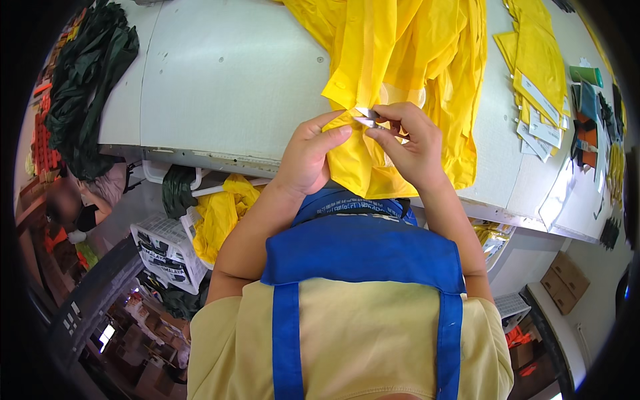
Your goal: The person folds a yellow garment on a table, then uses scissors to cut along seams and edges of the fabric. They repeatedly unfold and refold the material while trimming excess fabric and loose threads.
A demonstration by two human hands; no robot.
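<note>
Thread snips (pixel 367 123) are gripped in the right hand (pixel 415 143), just above the frame's centre, blades parted at a yellow garment (pixel 437 73). The left hand (pixel 309 152) pinches that garment's edge between thumb and fingers. The garment spreads across the pale worktable (pixel 220 100) at upper centre; dark green fabric (pixel 87 73) lies upper left.
</note>
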